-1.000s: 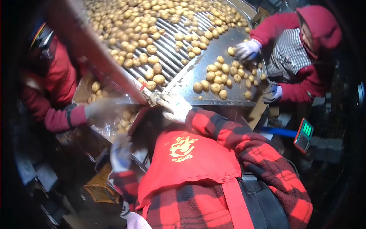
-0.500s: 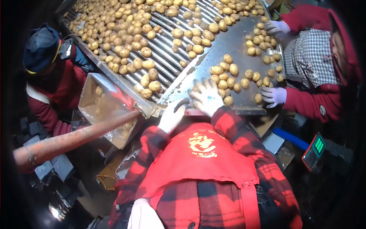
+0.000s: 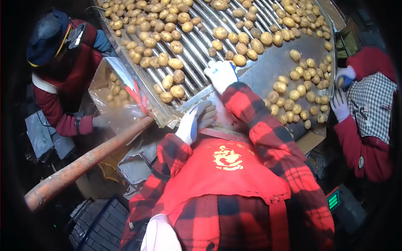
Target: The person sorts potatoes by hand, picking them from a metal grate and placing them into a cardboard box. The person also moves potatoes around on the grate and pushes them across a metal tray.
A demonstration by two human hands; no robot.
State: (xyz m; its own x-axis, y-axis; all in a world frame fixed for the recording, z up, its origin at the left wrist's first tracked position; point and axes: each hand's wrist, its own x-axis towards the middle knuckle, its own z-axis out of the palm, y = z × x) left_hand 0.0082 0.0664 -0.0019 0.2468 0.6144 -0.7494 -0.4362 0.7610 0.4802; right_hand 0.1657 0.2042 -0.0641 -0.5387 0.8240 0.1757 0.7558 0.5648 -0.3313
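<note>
My left hand (image 3: 196, 121), in a white glove with blue on it, is at the front edge of the metal table, fingers loosely bent and nothing visible in it. My right hand (image 3: 222, 76), also white-gloved, reaches over the lower end of the metal rollers (image 3: 197, 50). Its fingers point away from me, slightly apart; its palm side is hidden. Several potatoes (image 3: 240, 60) lie just beyond and right of it on the rollers. Left of it, a few more potatoes (image 3: 177, 91) rest at the rollers' corner. A larger group of potatoes (image 3: 289, 104) sits on the flat metal sheet (image 3: 255, 79).
A rusty pole (image 3: 90, 161) slants across the left front. Beside it stands a plastic-lined box (image 3: 98, 83) holding potatoes. One co-worker (image 3: 63, 83) is at the left; another co-worker (image 3: 372, 108), at the right, has gloved hands by the table edge. A lit display (image 3: 333, 201) is low right.
My right hand has moved from the flat sheet up to the rollers' end. My left hand has turned at the edge. The potatoes on the sheet appear farther right as the view shifted.
</note>
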